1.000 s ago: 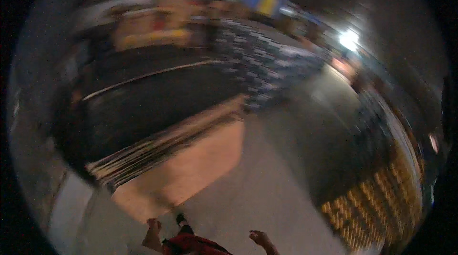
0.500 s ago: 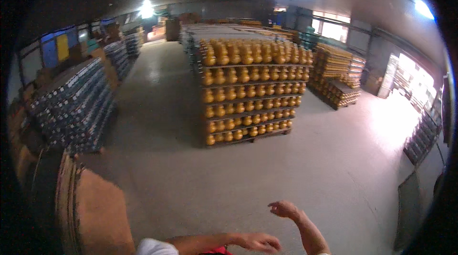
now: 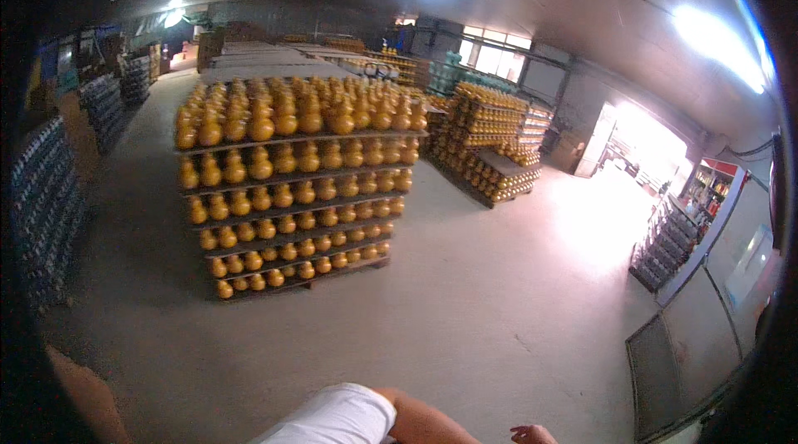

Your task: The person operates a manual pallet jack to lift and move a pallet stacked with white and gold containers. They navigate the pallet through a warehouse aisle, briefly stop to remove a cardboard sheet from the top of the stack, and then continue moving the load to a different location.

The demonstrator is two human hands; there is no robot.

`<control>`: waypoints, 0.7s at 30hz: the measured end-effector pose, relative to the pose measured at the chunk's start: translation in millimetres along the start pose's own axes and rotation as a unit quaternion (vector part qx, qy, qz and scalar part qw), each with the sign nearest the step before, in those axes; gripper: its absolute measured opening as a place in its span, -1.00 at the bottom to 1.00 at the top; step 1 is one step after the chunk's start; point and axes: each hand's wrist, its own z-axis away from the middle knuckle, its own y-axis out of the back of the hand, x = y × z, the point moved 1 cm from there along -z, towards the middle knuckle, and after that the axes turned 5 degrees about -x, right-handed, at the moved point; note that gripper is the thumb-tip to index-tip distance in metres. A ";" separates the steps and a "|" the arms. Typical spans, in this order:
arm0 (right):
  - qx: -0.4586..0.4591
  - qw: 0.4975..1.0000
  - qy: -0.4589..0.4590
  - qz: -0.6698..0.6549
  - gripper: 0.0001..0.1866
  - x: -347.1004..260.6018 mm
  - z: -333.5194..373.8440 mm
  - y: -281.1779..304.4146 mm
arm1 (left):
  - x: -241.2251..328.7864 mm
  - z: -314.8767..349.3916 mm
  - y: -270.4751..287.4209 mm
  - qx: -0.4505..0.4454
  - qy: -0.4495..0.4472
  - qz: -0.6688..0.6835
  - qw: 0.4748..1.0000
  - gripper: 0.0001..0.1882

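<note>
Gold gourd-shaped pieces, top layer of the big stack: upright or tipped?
Upright: the front gold pieces stand in rows, smaller bulb above larger. Those behind are partly hidden.

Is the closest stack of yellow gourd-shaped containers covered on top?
No, the yellow gourd-shaped containers in its top layer stand uncovered, their rounded upper ends in plain sight.

Hands at the lower edge: right one (image 3: 534, 434) only partly in view, left one wholly below.
</note>
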 end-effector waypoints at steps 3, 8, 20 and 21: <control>-0.035 0.999 -0.015 -0.036 -0.73 88.1 -62.5 19.0 | -25.0 9.8 90.5 -0.021 -0.060 -0.006 0.998 -0.54; -0.076 0.996 -0.030 -0.043 -0.63 169.2 -258.2 51.7 | -53.3 50.2 235.8 -0.013 -0.095 -0.023 0.995 -0.53; -0.137 0.984 0.086 0.071 -0.62 175.9 -673.0 258.0 | -108.9 428.3 559.4 0.181 0.240 0.042 0.953 -0.46; -0.150 0.979 0.090 0.100 -0.62 190.6 -705.5 260.9 | -114.0 475.3 579.3 0.178 0.308 0.040 0.934 -0.47</control>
